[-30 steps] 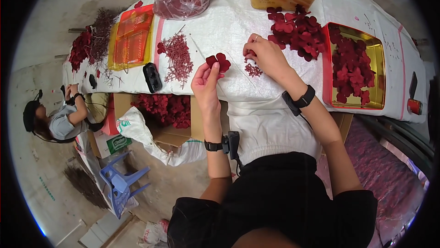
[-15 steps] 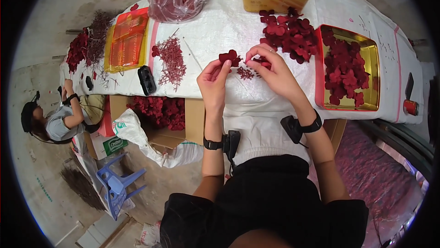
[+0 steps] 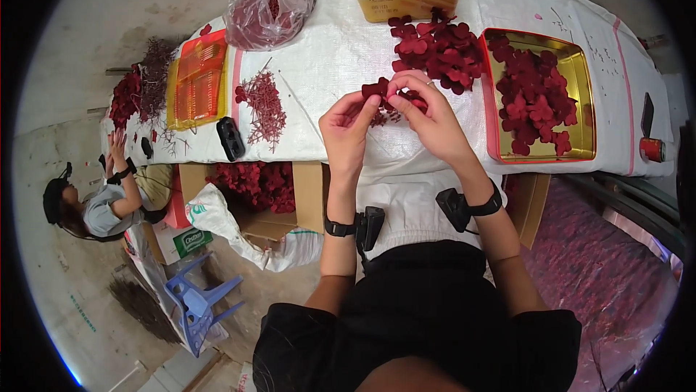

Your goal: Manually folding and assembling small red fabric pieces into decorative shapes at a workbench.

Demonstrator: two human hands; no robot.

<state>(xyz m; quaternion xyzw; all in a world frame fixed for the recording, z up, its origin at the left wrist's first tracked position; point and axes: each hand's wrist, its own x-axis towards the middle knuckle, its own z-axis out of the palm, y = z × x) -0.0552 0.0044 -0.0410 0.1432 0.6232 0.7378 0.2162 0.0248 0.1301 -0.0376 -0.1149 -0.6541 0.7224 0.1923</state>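
The left hand (image 3: pixel 346 129) pinches a red flower (image 3: pixel 374 89) fanning toward twelve o'clock, long axis unclear; right hand (image 3: pixel 435 118), at three o'clock: cannot tell its grip.

The flower (image 3: pixel 374 89) is dark red with rounded petals. It sits pinched in the left hand (image 3: pixel 346 127), next to the right hand's (image 3: pixel 436 122) fingertips. A second red piece (image 3: pixel 418 103), partly hidden, sits within the right hand.

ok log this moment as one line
left hand: holding red flower | right hand: at same flower | near: blossom heap, open tin
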